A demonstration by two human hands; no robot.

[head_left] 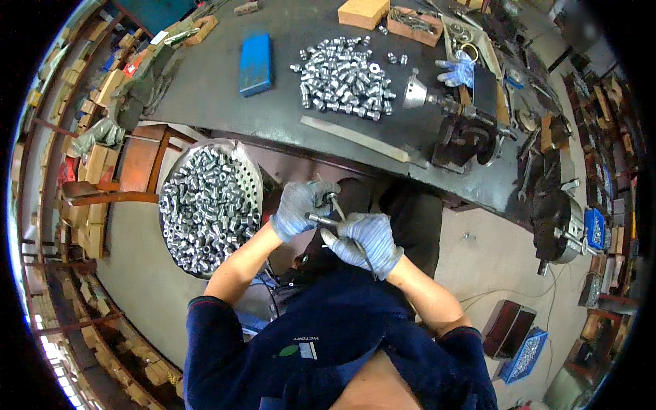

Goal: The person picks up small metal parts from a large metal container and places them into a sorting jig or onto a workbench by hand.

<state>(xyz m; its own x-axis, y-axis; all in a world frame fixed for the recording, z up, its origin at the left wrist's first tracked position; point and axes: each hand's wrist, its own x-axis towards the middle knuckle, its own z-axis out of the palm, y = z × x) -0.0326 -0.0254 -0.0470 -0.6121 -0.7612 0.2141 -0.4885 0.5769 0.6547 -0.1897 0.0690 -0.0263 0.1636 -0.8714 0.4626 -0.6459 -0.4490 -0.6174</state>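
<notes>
Both my hands wear grey-blue gloves and meet in front of my lap. My left hand [301,206] is closed, with a small silver metal fitting [331,197] between its fingertips. My right hand [369,240] is closed around a thin dark metal rod [338,208]; one end of it points at the fitting, the other comes out below the palm. Whether the rod's tip sits inside the fitting, I cannot tell. A short shiny cylindrical piece [321,219] juts out by my right fingers toward the left hand; its other end is hidden.
Left of my hands stands a round perforated container [251,176] full of silver fittings. A pile of fittings [345,78], a blue box [255,65], a flat metal bar [355,139] and a vise-like fixture [465,137] occupy the dark bench. A wooden chair [140,167] is at left.
</notes>
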